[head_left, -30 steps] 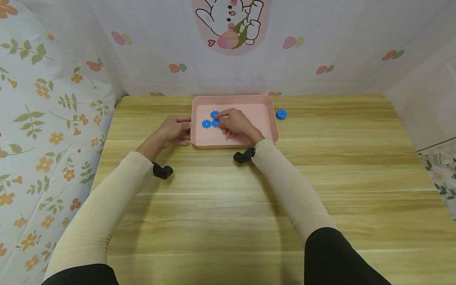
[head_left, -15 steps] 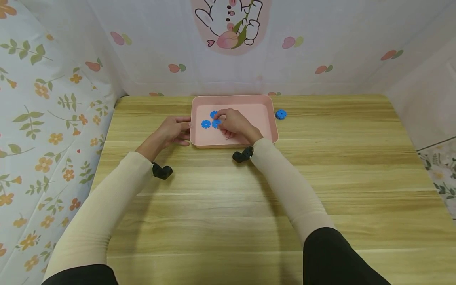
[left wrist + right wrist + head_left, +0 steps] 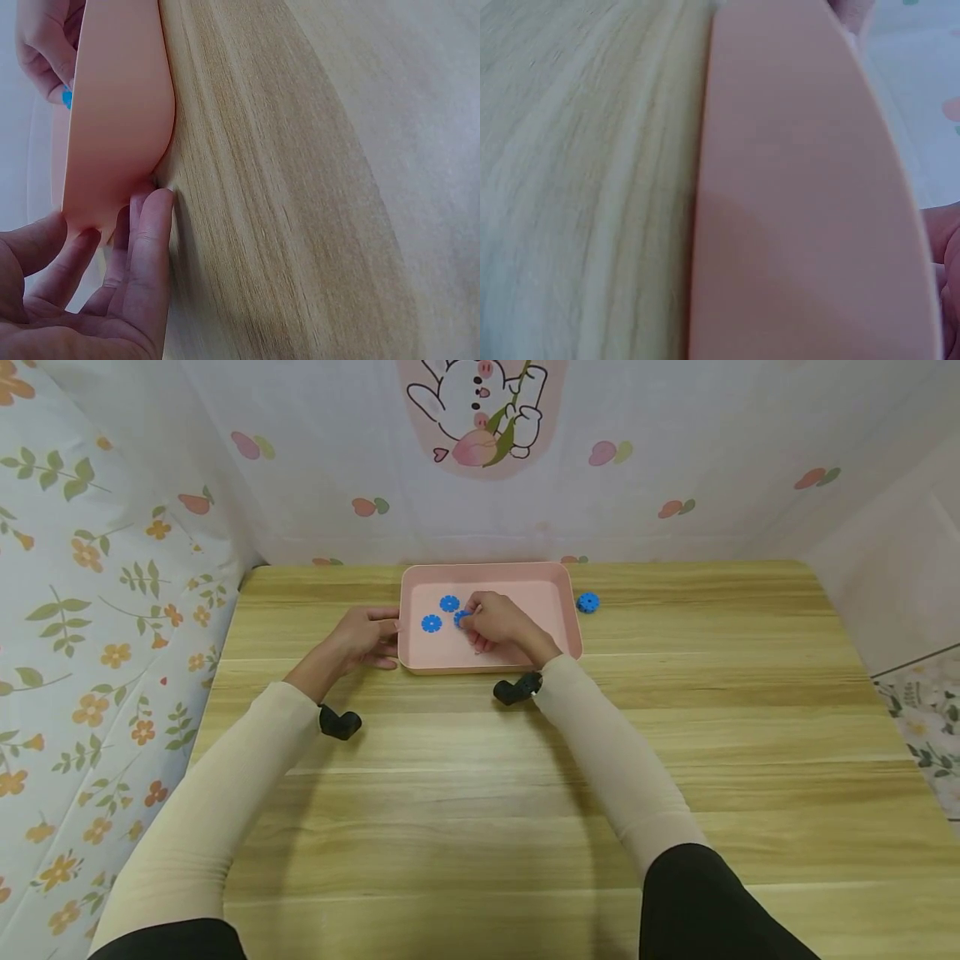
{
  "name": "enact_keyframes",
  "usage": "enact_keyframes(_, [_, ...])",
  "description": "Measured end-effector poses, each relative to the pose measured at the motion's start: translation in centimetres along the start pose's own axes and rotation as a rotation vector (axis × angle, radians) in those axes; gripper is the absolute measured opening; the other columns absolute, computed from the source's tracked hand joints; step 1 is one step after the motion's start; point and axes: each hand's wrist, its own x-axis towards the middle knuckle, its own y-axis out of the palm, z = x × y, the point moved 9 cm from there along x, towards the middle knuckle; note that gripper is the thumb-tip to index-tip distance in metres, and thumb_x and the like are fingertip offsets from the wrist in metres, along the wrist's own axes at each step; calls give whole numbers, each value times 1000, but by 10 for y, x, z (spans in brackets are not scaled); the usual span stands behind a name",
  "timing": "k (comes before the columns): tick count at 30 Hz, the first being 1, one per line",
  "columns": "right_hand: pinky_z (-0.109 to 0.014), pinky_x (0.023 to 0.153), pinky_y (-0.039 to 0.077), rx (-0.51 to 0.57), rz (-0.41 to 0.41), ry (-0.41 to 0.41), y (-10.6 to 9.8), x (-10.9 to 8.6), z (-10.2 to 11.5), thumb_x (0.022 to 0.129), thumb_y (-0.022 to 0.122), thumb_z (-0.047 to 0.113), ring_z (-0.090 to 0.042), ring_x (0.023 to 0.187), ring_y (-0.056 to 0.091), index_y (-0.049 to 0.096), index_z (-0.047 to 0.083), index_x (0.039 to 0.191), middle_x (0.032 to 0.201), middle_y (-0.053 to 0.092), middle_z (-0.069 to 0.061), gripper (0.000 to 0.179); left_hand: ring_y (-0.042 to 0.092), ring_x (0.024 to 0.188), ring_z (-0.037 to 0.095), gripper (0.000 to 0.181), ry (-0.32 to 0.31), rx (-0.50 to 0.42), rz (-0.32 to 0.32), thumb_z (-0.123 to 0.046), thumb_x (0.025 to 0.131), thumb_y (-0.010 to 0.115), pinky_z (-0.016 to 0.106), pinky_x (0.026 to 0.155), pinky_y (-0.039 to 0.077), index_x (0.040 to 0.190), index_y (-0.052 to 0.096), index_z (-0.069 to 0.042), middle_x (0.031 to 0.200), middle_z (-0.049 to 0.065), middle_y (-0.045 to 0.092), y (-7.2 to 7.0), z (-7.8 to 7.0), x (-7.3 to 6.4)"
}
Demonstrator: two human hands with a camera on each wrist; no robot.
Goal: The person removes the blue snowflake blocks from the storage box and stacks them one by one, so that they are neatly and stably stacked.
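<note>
In the head view, a pink tray [image 3: 517, 667] lies near the back edge of the table. My right hand [image 3: 497, 620] reaches into it and pinches a blue snowflake building disc [image 3: 460, 619] between thumb and forefinger, partly hidden by the fingers. Two more blue notched discs lie flat on the tray floor, a far disc [image 3: 449, 603] and a left disc [image 3: 431, 623]. My left hand [image 3: 90, 289] touches the tray's outer left wall with extended fingers, its thumb tip at the rim. The right wrist view mostly shows the tray's front wall [image 3: 802, 180].
Outside the tray, just beyond its right side, a further blue piece [image 3: 588, 602] sits on the wooden table [image 3: 450, 793]. White printed cloth [image 3: 300, 460] hangs behind and along the left. Black camera mounts are strapped to both wrists.
My right forefinger has come down to meet the thumb on the disc, which has shifted slightly right from the other two. The left hand stays at the tray's side.
</note>
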Motion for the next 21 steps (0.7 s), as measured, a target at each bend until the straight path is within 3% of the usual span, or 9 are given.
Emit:
enact_keyframes(5, [-29, 57, 58, 80, -40, 16, -14, -9, -7, 98, 59, 18, -17, 56, 65, 55, 2, 107, 73, 65, -10, 19, 70, 75, 16, 44, 1, -7, 2, -19, 104, 48, 40, 73, 60, 148, 44, -16, 113, 14, 63, 1, 1, 0])
enact_keyframes(12, [-31, 60, 59, 215, -159, 20, -44, -23, -23, 95, 62, 14, -18, 55, 65, 52, 4, 115, 73, 65, -11, 24, 70, 78, 17, 45, 5, 3, -1, -21, 104, 48, 40, 74, 60, 148, 44, -17, 118, 17, 62, 0, 0, -1])
enact_keyframes(17, [-35, 55, 59, 315, -236, -23, -65, -32, -34, 94, 62, 7, -17, 49, 63, 57, 0, 112, 66, 64, -11, 19, 70, 78, 18, 44, 5, 10, 0, -21, 104, 48, 40, 74, 60, 147, 45, -17, 115, 16, 63, -1, 0, 0])
enact_keyframes(21, [-35, 54, 59, 373, -271, -43, -78, -39, -44, 95, 61, 5, -15, 48, 62, 62, -3, 117, 64, 62, -10, 23, 70, 77, 17, 44, 7, 11, 4, -21, 104, 47, 39, 73, 60, 148, 43, -16, 114, 16, 63, -1, 0, 0])
